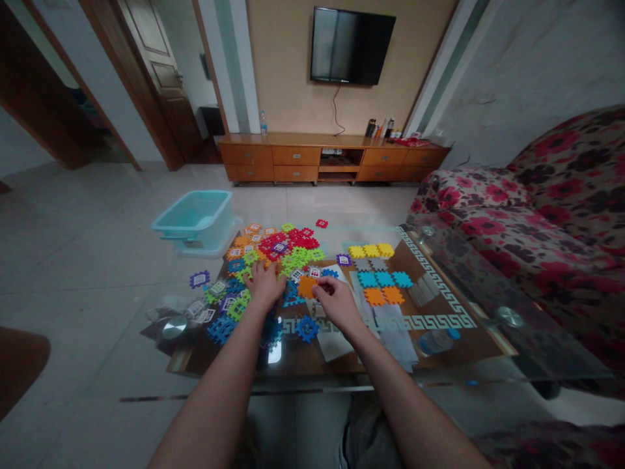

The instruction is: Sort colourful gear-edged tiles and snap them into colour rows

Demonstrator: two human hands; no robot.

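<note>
Between the thumb and fingers of my right hand (336,299) is an orange puzzle tile (306,286) with notched edges. My left hand (265,284) lies with fingers spread on the heap of mixed tiles, near green tiles (297,260) and red tiles (293,241); what is under its fingertips is hidden. To the right, tiles lie in rows by colour: yellow tiles (371,250), grey tiles (370,264), turquoise tiles (384,279) and orange tiles (383,296). A blue tile (307,329) sits apart near the front, and a purple tile (344,260) beside the rows.
A glass table (463,352) carries the tiles, with white paper (336,345) seen near its middle. A plastic bottle (438,341) lies at right. A turquoise bin (195,218) stands at back left. A flowered sofa (488,195) is at right, a low wooden cabinet (293,156) ahead.
</note>
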